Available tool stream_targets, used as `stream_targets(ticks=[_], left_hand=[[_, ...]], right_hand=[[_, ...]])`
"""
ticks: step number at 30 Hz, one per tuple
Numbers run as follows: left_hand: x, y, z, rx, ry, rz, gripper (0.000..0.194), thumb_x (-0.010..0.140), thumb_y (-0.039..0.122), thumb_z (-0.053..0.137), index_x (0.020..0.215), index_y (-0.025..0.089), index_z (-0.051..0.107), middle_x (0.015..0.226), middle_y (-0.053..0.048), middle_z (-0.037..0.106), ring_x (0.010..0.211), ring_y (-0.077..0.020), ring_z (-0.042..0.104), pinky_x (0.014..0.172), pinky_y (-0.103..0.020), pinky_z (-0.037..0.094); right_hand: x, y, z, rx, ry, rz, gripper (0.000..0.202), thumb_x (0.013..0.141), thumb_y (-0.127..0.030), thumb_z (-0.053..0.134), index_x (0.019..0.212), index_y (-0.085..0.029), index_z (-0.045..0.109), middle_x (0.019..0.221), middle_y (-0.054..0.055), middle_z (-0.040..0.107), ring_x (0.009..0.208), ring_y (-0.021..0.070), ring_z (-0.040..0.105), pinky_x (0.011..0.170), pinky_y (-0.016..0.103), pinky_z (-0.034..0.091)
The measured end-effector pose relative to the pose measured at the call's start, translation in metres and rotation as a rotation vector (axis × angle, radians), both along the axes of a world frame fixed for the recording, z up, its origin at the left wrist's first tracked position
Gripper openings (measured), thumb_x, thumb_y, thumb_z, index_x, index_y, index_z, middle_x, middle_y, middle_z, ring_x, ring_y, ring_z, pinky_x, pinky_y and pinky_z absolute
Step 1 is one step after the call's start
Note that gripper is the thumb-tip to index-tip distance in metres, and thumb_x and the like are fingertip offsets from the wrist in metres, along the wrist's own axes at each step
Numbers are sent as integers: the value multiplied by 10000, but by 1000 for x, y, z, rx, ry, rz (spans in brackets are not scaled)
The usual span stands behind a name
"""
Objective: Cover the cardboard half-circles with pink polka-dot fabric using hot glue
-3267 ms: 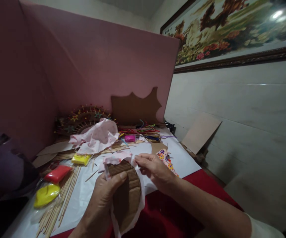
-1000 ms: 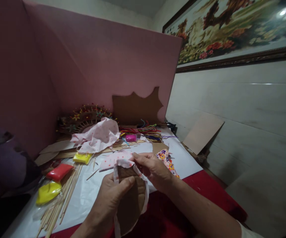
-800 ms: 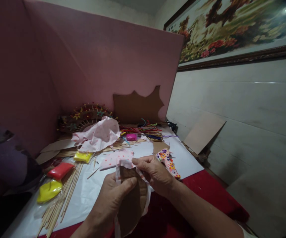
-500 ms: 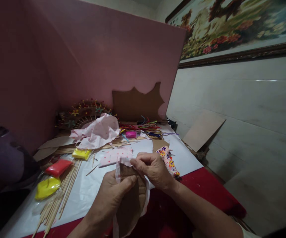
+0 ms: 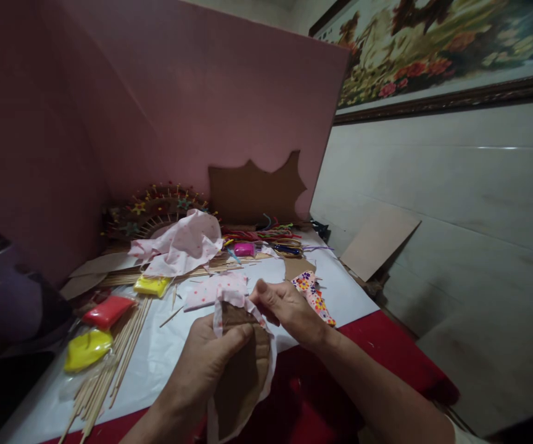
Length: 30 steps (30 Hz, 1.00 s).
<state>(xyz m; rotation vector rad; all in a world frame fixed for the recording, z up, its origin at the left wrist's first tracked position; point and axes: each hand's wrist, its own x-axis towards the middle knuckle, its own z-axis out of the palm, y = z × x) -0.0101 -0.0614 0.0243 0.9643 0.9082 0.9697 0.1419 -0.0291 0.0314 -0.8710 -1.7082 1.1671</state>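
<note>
Nearest, the left hand (image 5: 206, 351) is gripping a rounded cardboard piece (image 5: 242, 376) over the front of the table (image 5: 396, 354), its thumb pressing on the brown face and its other fingers hiding behind. A pale cloth border (image 5: 232, 298) is running round the cardboard: along the right side it is lying turned over and seems largely done; on the left it is showing as a narrow strip; at the top it is bunching and looking less settled, so that stretch is probably what is remaining. The bottom end is running out of view. At the upper right corner the right hand (image 5: 292, 311) is holding its fingers close together, right by the cloth; whether they are pinching it, one cannot tell. Farther off, a spotted panel (image 5: 202, 292) and a flowered piece (image 5: 315, 299) are lying on the table, both looking finished, and beyond them a crumpled pink cloth (image 5: 187, 243) is lying loose.
</note>
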Motion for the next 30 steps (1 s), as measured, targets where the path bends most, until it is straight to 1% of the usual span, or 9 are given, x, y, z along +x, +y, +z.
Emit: stream_targets(ticks=[2, 4, 8, 11, 13, 16, 19, 24, 30], left_hand=[[-1, 0, -2, 5, 41, -20, 158, 701, 272, 675, 671, 118, 652, 557, -17, 604, 473, -107, 516, 474, -215, 381], [-1, 0, -5, 4, 61, -29, 165, 702, 278, 671, 676, 116, 652, 559, -17, 605, 473, -109, 517, 472, -217, 384], [1, 2, -6, -24, 26, -6, 158, 676, 269, 697, 664, 118, 653, 560, -19, 625, 479, -115, 546, 474, -211, 405], [2, 5, -2, -72, -41, 49, 158, 640, 263, 723, 692, 123, 670, 566, -37, 662, 465, -144, 586, 470, -235, 449], [1, 7, 1, -85, -104, 111, 173, 612, 250, 736, 719, 127, 679, 570, -48, 682, 454, -164, 604, 469, -257, 476], [-2, 9, 6, -99, -205, 189, 171, 592, 216, 742, 722, 127, 675, 568, -51, 695, 468, -176, 627, 487, -264, 501], [-3, 8, 9, -107, -277, 192, 180, 604, 204, 738, 752, 128, 669, 598, -53, 707, 519, -192, 654, 519, -277, 521], [-3, 8, 10, -100, -289, 188, 206, 605, 229, 750, 763, 124, 671, 596, -58, 709, 541, -213, 669, 557, -316, 543], [-1, 9, 5, -112, -277, 207, 179, 580, 207, 768, 711, 122, 680, 565, -62, 703, 566, -226, 680, 577, -318, 549]], right_hand=[[-3, -1, 0, 43, -17, -42, 502, 856, -501, 503, 486, -165, 471, 528, -31, 416, 515, 91, 368, 530, 247, 288], [-5, -2, 0, 78, -37, -85, 472, 832, -441, 570, 466, -162, 463, 533, -32, 426, 534, 91, 383, 556, 246, 303], [-5, 0, -6, 42, 15, -104, 460, 794, -476, 604, 488, -147, 506, 529, -35, 430, 518, 79, 371, 514, 231, 290], [-4, 2, -12, -152, 169, -69, 550, 783, -627, 511, 567, -126, 580, 523, -25, 450, 453, 62, 334, 419, 210, 227], [-4, 2, -15, -321, 292, -86, 588, 771, -672, 477, 665, -113, 626, 555, -10, 488, 432, 57, 340, 375, 194, 196], [-7, -1, -20, -510, 401, -88, 486, 716, -613, 603, 687, -128, 593, 539, -37, 464, 416, 47, 335, 355, 166, 195], [-13, -6, -25, -598, 443, -14, 432, 680, -559, 675, 669, -150, 537, 510, -70, 431, 395, 36, 323, 362, 153, 210], [-21, -10, -29, -568, 491, 29, 445, 684, -579, 671, 711, -160, 523, 510, -85, 411, 387, 31, 334, 383, 152, 239], [-24, -10, -30, -470, 463, -9, 478, 680, -623, 644, 679, -154, 550, 455, -89, 404, 371, 36, 308, 400, 170, 255]])
